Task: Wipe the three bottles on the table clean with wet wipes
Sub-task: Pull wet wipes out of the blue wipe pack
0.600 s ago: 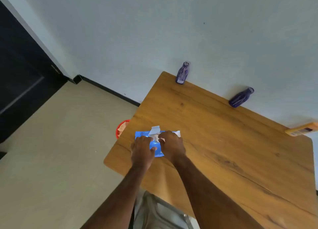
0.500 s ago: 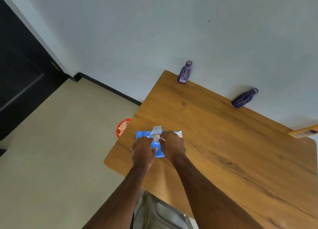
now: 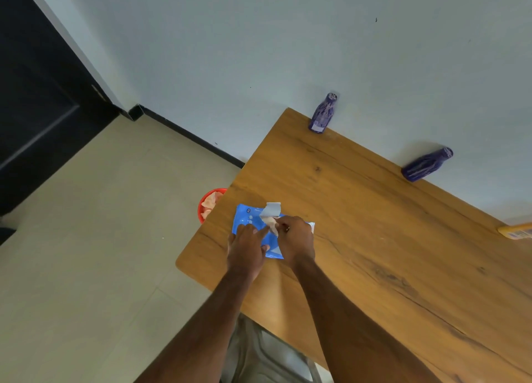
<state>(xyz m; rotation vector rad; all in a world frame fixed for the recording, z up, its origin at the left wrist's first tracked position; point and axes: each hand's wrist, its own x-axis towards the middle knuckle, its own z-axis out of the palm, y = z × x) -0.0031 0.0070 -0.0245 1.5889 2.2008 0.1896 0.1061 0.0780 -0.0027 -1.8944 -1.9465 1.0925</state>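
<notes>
Right hand [image 3: 298,240] grip apparently pinching wipe [image 3: 273,224].

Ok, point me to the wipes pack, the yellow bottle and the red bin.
wipes pack [image 3: 247,216]: head view, blue top face left of the flap.
yellow bottle [image 3: 516,232]: head view, its side at the right edge.
red bin [image 3: 200,207]: head view, red rim beside the table.

A wooden table [image 3: 374,238] is set against the wall. On it are seen a blue wipes pack [image 3: 250,218], two purple bottles [image 3: 321,115] [image 3: 426,165] and, at its right edge, a yellow bottle [image 3: 516,231].
</notes>
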